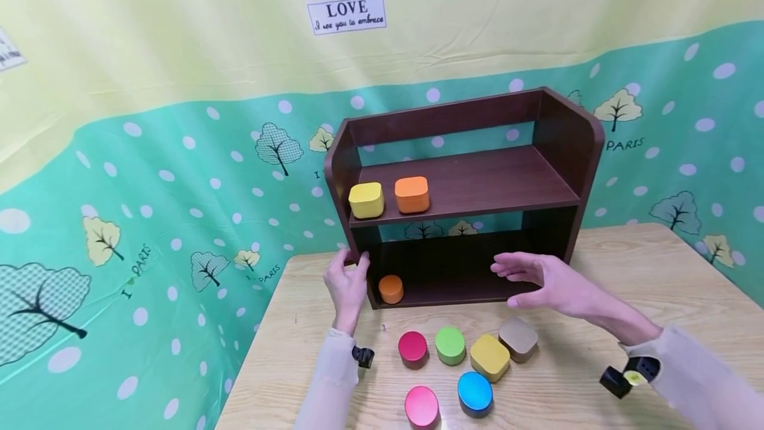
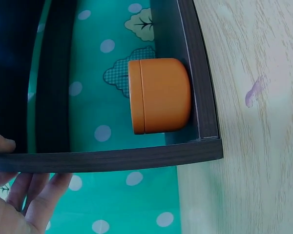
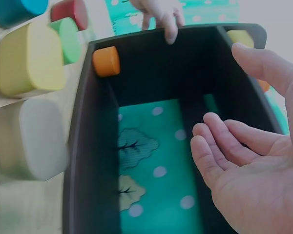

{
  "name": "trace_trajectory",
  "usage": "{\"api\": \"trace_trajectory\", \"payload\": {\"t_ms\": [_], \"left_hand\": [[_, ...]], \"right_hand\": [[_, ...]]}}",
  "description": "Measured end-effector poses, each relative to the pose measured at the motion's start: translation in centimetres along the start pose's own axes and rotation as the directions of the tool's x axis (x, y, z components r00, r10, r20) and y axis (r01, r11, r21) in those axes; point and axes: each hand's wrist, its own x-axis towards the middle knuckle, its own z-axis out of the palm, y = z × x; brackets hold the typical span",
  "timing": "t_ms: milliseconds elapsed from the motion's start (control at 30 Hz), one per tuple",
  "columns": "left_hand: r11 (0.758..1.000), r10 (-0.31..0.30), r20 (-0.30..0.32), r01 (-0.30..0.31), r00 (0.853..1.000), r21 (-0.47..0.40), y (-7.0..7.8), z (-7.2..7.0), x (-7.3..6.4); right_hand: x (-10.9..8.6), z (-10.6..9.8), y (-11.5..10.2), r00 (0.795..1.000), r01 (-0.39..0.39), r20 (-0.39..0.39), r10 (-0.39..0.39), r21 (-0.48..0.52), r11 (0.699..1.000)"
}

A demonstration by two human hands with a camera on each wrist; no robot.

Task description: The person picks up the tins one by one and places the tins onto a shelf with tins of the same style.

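Note:
A dark brown two-tier shelf (image 1: pixel 459 181) stands on the table. My left hand (image 1: pixel 348 287) grips its left side panel (image 2: pixel 112 158), thumb on the inner face and fingers along the outer one. Just inside that panel, on the lower tier, sits a round orange tin (image 1: pixel 391 289). A yellow tin (image 1: pixel 367 200) and a squarish orange tin (image 1: pixel 412 195) rest at the left of the upper tier. My right hand (image 1: pixel 552 284) hovers in front of the lower tier's right part, its fingers extended, thumb apart and palm bare.
In front of the shelf lie a red tin (image 1: pixel 413 350), a green tin (image 1: pixel 450 345), a yellow squarish tin (image 1: pixel 490 358) and a grey one (image 1: pixel 518 339). Nearer are a pink tin (image 1: pixel 422 407) and a blue tin (image 1: pixel 475 393). A patterned curtain (image 1: pixel 179 231) hangs behind the wooden table (image 1: pixel 633 271).

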Motion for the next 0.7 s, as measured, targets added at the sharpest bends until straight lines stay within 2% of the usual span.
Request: {"api": "trace_trajectory", "payload": {"t_ms": [200,367,533,700], "left_hand": [[1.000,-0.015,0.007,0.016,1.000,-0.006,0.1,0.0,0.0],[1.000,0.004,-0.007,-0.004,1.000,-0.006,0.0,0.0,0.2],[1.000,0.007,-0.004,-0.007,1.000,-0.007,-0.1,0.1,0.2],[1.000,-0.018,0.008,0.019,1.000,-0.014,-0.2,0.1,0.0]], "right_hand": [[-0.7,0.1,2.1,1.000,-0.014,0.017,0.014,0.006,1.000],[-1.3,0.1,3.9,0.998,-0.059,0.035,0.059,0.017,0.998],[-1.8,0.2,5.8,0.997,-0.048,0.065,0.045,0.041,0.998],[-2.2,0.3,7.6,0.995,-0.031,0.095,0.022,0.096,0.995]]}}
